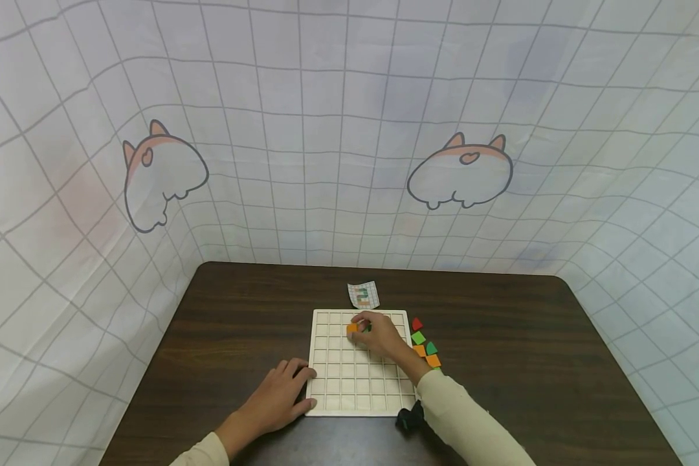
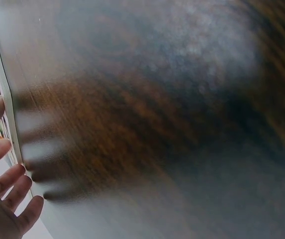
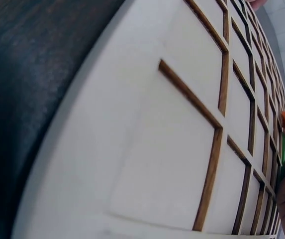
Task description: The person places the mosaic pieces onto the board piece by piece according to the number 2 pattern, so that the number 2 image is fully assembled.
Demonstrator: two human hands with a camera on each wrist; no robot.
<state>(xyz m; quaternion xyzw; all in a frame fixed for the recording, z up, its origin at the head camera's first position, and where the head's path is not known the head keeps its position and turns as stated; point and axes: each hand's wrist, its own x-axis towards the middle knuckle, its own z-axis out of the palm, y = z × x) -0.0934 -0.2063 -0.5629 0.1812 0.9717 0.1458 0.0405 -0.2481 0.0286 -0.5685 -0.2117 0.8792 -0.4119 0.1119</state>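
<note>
Right hand: thumb and finger pinching an orange tile, clamped on it at the tips. Tile sits at the second row in from the board's far edge, a little left of its middle. Cannot tell whether it touches the surface or is just over it. Green piece right beside it, partly hidden under my fingers; the right wrist view shows only a sliver of it.

Left hand: fingers apart, loosely extended, at the board's left edge towards its near-left corner. Thumb well separated from the rest. Left wrist view: fingertips against the board's side, nothing pinched.

Board: pale, square, ridged into a grid; lies on the dark wooden table, between its left and right edges. Between the board and the table's far edge, a small printed card with a coloured pattern.

Along the board's right edge, towards the table's right side, loose pieces: red farthest off, then light green tile, two orange squares, a darker green piece touching or nearly so. Near-right corner of board: black object, details unclear, just beside my cream sleeve.
</note>
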